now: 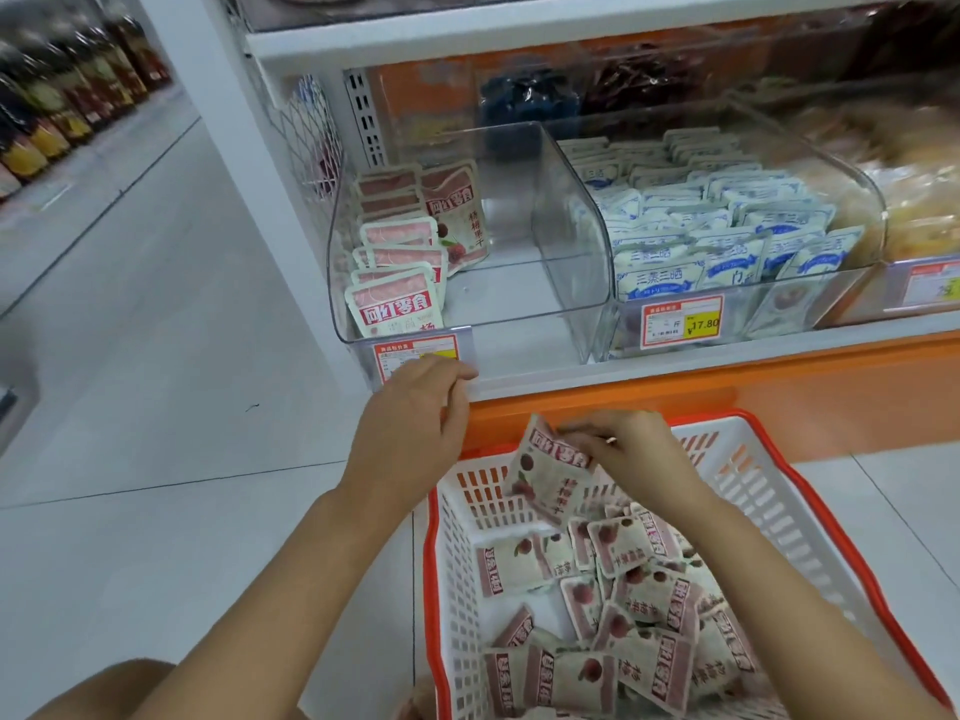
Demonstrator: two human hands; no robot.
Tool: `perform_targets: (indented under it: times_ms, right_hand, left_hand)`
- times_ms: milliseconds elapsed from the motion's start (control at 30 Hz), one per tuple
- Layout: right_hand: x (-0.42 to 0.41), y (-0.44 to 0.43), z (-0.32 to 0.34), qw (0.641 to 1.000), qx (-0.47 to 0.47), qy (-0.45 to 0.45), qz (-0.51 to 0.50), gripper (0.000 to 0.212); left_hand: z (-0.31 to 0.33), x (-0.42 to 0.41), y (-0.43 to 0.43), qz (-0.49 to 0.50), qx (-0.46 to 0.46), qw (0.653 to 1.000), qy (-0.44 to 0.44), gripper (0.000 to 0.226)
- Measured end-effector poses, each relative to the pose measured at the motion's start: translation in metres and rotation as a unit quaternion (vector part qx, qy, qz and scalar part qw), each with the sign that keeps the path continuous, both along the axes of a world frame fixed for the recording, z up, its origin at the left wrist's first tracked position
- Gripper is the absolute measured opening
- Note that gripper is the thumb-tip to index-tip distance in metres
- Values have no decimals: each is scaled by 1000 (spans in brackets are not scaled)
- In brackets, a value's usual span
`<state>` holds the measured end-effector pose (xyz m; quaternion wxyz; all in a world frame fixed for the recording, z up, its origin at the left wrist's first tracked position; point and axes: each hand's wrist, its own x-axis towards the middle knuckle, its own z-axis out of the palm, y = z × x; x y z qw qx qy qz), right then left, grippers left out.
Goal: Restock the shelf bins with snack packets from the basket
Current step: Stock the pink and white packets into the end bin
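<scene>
— Where's the plum snack packet (545, 480)?
— My right hand (628, 449) pinches it over the basket's (748, 459) far-left corner.
— Left hand (415, 418)?
— At the clear bin's (566, 262) front edge, loosely curled, seemingly empty.

Pink-and-cream snack packets (639, 589) heap in white orange-rimmed basket (769, 491); clear bin (566, 262) part-filled.

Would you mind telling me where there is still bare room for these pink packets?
The left bin is bare from its row of pink packets across to its right wall. The neighbouring bin is crowded with blue-white packets. The basket is bare in its far-left corner too.
</scene>
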<state>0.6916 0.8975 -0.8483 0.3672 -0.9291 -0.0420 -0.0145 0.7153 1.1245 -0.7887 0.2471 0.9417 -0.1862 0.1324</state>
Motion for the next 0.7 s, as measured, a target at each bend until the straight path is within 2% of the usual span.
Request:
perform_targets:
  times_ms: [100, 167, 233, 400, 500, 600, 700]
  right_hand:
    - [6, 14, 66, 990, 103, -93, -16, 20]
    - [18, 24, 109, 970, 195, -146, -12, 25]
    - [42, 32, 143, 957, 224, -186, -8, 23]
    - [129, 41, 180, 967, 102, -227, -47, 15]
    - [180, 47, 176, 969, -15, -235, -74, 18]
    - [225, 58, 166, 977, -118, -163, -69, 19]
    - [253, 69, 147, 985, -123, -70, -97, 14]
  left_hand:
    - [13, 10, 7, 10, -51, 997, -65, 36]
    - [20, 16, 8, 21, -60, 996, -64, 36]
    - [24, 22, 9, 31, -54, 997, -43, 37]
    - [21, 33, 13, 44, -30, 999, 5, 34]
    - [18, 38, 14, 36, -21, 999, 7, 34]
    - [16, 42, 14, 32, -12, 999, 11, 34]
    - [13, 44, 13, 37, 3, 999, 3, 32]
